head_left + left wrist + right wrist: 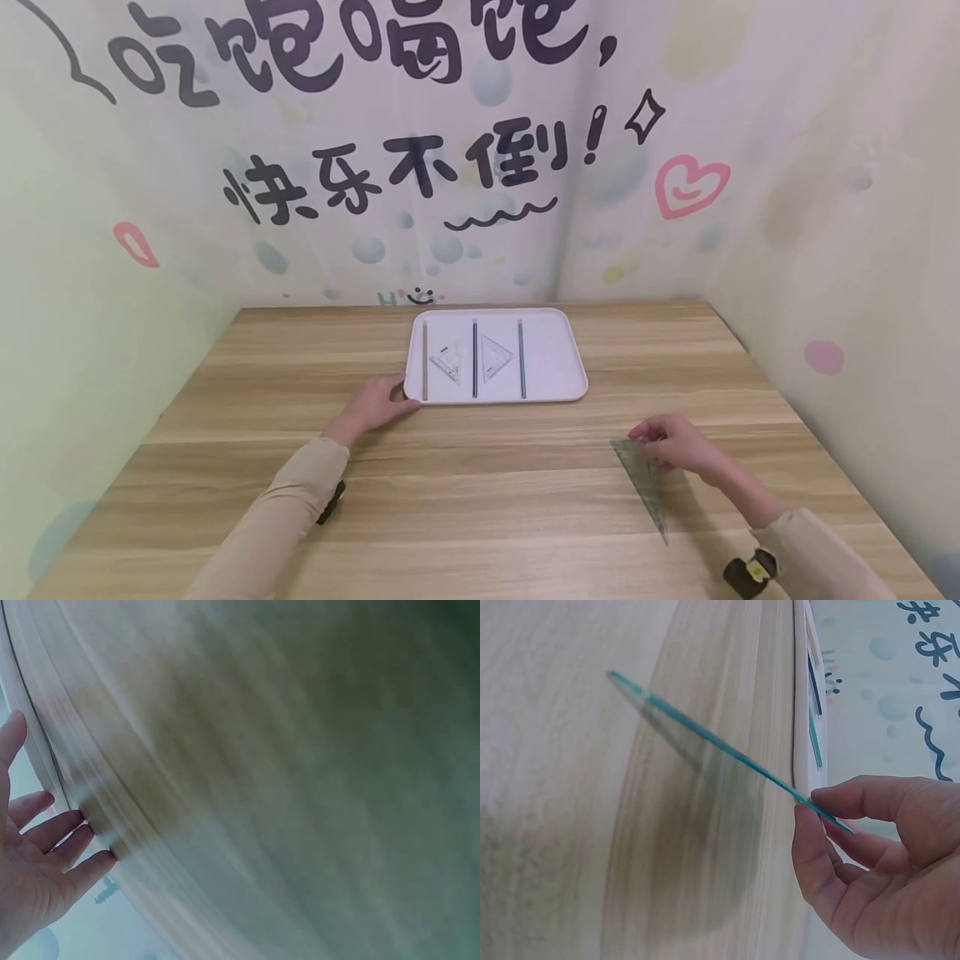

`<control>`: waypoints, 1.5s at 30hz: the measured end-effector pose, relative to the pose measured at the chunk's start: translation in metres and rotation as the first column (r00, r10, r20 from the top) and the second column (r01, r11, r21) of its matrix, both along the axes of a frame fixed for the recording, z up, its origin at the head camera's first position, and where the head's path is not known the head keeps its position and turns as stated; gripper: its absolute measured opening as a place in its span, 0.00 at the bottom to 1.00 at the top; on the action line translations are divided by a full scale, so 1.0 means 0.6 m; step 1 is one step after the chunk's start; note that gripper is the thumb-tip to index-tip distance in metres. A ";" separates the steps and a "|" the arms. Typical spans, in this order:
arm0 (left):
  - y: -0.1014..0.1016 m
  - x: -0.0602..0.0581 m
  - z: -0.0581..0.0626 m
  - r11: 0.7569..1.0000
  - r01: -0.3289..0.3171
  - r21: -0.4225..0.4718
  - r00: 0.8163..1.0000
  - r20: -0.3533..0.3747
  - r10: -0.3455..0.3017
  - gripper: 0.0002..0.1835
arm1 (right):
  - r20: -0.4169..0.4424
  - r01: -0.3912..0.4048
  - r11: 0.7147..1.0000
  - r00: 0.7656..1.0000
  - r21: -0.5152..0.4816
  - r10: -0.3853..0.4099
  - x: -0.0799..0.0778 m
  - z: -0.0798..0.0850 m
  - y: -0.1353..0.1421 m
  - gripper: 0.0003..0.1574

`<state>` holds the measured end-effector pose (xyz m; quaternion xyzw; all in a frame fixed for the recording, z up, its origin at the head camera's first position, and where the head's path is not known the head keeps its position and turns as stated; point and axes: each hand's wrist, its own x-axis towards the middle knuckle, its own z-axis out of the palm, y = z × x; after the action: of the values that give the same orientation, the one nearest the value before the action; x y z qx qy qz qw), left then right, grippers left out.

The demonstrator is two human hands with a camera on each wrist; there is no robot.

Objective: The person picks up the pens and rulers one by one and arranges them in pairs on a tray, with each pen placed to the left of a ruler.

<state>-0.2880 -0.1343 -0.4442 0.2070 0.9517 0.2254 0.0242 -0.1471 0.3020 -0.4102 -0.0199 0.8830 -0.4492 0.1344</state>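
My right hand (678,443) pinches a translucent green set square (640,479) near its upper corner, above the table at the right. In the right wrist view the set square (705,733) shows edge-on, between thumb and fingers. My left hand (375,404) is at the near left corner of a white tray (555,358), its thumb by the front rim. The left wrist view shows this hand (37,870) with its fingers spread and fairly straight. Two clear set squares, a left one (448,360) and a right one (497,358), lie in the tray.
Thin brown (425,362), dark blue (475,358) and green (522,358) sticks lie upright in view across the tray, dividing it. The wooden table (480,500) reaches a printed curtain (480,258) behind and walls at both sides.
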 end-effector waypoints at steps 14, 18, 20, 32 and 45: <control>-0.002 -0.002 -0.002 1.000 0.008 0.007 1.000 -0.024 -0.008 0.29 | -0.013 -0.029 0.999 0.999 0.029 0.029 -0.019 0.017 -0.008 0.19; -0.002 -0.003 -0.004 1.000 0.010 0.007 1.000 -0.027 -0.009 0.28 | -0.013 -0.028 0.999 1.000 0.023 0.028 -0.026 0.019 -0.010 0.20; -0.002 -0.003 -0.004 1.000 0.008 0.009 1.000 -0.023 -0.008 0.28 | -0.016 -0.025 1.000 1.000 0.019 0.026 -0.030 0.021 -0.012 0.20; -0.001 -0.002 -0.003 1.000 0.004 0.007 1.000 -0.014 -0.004 0.28 | -0.020 -0.023 1.000 1.000 0.021 0.023 -0.050 0.028 -0.031 0.20; -0.002 -0.004 -0.004 1.000 -0.004 0.004 1.000 -0.007 0.004 0.29 | -0.032 -0.016 1.000 0.999 0.014 0.016 -0.074 0.026 -0.054 0.20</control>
<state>-0.2902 -0.1353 -0.4469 0.2060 0.9517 0.2267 0.0201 -0.1913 0.2697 -0.3947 -0.0332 0.8879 -0.4418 0.1238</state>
